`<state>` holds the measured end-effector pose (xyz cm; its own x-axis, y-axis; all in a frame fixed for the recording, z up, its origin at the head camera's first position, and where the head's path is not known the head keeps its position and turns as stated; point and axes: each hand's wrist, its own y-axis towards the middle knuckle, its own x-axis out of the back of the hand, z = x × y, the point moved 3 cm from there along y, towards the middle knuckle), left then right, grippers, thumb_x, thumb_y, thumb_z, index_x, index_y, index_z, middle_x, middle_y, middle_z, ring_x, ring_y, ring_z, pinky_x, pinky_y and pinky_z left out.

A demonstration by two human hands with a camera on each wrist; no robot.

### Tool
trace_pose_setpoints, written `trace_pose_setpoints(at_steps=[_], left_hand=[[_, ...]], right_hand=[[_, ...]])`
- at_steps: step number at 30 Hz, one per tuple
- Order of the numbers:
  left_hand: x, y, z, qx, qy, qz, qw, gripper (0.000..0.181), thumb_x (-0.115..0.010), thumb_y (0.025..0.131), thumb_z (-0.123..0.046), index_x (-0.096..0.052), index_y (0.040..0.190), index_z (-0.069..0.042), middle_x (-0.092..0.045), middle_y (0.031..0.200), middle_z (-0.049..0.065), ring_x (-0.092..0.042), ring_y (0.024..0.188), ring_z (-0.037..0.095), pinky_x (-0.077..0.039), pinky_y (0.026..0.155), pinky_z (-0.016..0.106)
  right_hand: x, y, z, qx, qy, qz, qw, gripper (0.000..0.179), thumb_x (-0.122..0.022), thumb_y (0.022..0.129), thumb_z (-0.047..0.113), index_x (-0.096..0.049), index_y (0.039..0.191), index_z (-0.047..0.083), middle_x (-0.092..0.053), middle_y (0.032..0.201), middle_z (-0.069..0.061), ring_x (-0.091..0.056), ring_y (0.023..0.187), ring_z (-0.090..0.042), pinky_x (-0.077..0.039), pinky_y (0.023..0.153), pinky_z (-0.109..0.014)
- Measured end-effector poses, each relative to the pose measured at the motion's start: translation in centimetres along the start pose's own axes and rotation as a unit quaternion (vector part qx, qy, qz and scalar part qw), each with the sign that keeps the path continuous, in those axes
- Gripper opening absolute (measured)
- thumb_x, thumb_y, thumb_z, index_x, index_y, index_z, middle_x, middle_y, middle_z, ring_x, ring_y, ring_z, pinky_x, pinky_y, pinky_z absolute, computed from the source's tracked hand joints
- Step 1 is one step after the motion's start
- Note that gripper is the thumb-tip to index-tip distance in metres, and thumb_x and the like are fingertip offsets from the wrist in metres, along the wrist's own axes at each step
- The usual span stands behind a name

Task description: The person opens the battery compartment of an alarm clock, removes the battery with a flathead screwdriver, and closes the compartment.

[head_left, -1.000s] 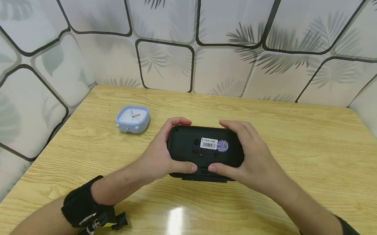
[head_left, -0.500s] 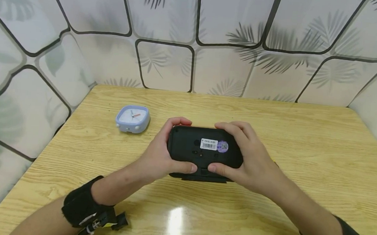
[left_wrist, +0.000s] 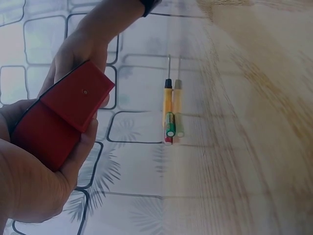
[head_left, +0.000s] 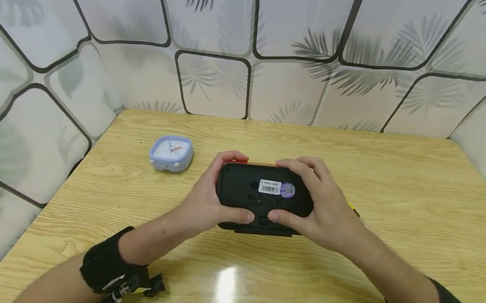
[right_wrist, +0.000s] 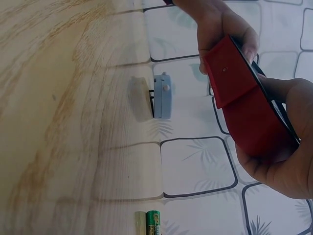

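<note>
A device with a black back (head_left: 240, 184) and a red body (left_wrist: 54, 132) is held upright above the table by both hands. Its back carries a barcode label (head_left: 269, 187) and a round purple sticker (head_left: 287, 189). The left hand (head_left: 202, 198) grips one end, its thumb across the lower back and its fingers curled over the top edge. At the other end the right hand (head_left: 330, 206) grips it the same way. The thumbs lie close together but apart, either side of a small dark tab (head_left: 263, 222). The device's front is hidden from the head view.
A blue alarm clock (head_left: 171, 153) stands on the wooden table (head_left: 415, 198) at the back left. In the left wrist view lie a yellow screwdriver (left_wrist: 167, 98) and a green battery (left_wrist: 170, 125), with something red-sided beside it. A patterned cloth (head_left: 214, 85) backs the table.
The device has tilted slightly, and a thin red strip now shows along its top edge. The right index finger has shifted a little left. A yellow tip has appeared behind the right wrist.
</note>
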<state>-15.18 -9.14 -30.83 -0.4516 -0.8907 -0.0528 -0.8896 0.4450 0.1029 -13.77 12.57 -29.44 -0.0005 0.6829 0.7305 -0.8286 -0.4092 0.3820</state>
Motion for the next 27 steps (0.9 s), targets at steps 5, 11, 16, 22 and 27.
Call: trace_pose_setpoints(at_steps=[5, 11, 16, 22, 27], left_hand=[[-0.01, 0.05, 0.10, 0.009, -0.006, -0.001, 0.9999, 0.093, -0.078, 0.065, 0.018, -0.035, 0.141, -0.014, -0.047, 0.133, 0.011, -0.060, 0.110, 0.026, -0.059, 0.085, 0.035], [0.02, 0.04, 0.36, 0.022, -0.015, 0.006, 0.9996, 0.091, -0.076, 0.067, 0.017, -0.034, 0.141, -0.016, -0.047, 0.133, 0.012, -0.063, 0.106, 0.024, -0.059, 0.084, 0.035], [0.00, -0.08, 0.36, 0.024, -0.021, 0.010, 0.9994, 0.087, -0.073, 0.070, 0.015, -0.034, 0.141, -0.016, -0.048, 0.131, 0.014, -0.065, 0.103, 0.023, -0.061, 0.080, 0.035], [0.13, -0.14, 0.44, 0.035, -0.025, -0.003, 0.9990, 0.086, -0.073, 0.070, 0.016, -0.036, 0.141, -0.017, -0.049, 0.131, 0.014, -0.066, 0.102, 0.023, -0.061, 0.079, 0.035], [0.20, -0.12, 0.50, 0.043, -0.020, -0.010, 0.9988, 0.086, -0.073, 0.069, 0.015, -0.036, 0.141, -0.016, -0.049, 0.130, 0.014, -0.066, 0.101, 0.023, -0.061, 0.079, 0.035]], right_hand=[[-0.02, -0.03, -0.07, -0.001, -0.003, 0.004, 1.0000, 0.084, -0.090, 0.073, 0.030, -0.045, 0.144, 0.028, -0.045, 0.132, -0.006, -0.049, 0.115, -0.021, -0.053, 0.086, -0.044], [-0.08, -0.03, -0.19, 0.000, 0.004, 0.007, 1.0000, 0.081, -0.089, 0.075, 0.030, -0.046, 0.144, 0.027, -0.046, 0.131, -0.005, -0.050, 0.114, -0.020, -0.052, 0.086, -0.043], [-0.16, -0.02, -0.29, -0.006, 0.003, 0.007, 1.0000, 0.078, -0.086, 0.078, 0.029, -0.045, 0.145, 0.027, -0.047, 0.131, -0.005, -0.051, 0.112, -0.021, -0.053, 0.084, -0.042], [-0.34, -0.07, -0.35, -0.012, -0.008, 0.016, 0.9998, 0.083, -0.085, 0.080, 0.032, -0.041, 0.149, 0.026, -0.045, 0.134, -0.006, -0.052, 0.112, -0.022, -0.053, 0.085, -0.042], [-0.31, -0.07, -0.43, -0.012, -0.019, 0.015, 0.9996, 0.083, -0.084, 0.080, 0.033, -0.040, 0.150, 0.026, -0.043, 0.137, -0.007, -0.052, 0.114, -0.024, -0.053, 0.087, -0.044]])
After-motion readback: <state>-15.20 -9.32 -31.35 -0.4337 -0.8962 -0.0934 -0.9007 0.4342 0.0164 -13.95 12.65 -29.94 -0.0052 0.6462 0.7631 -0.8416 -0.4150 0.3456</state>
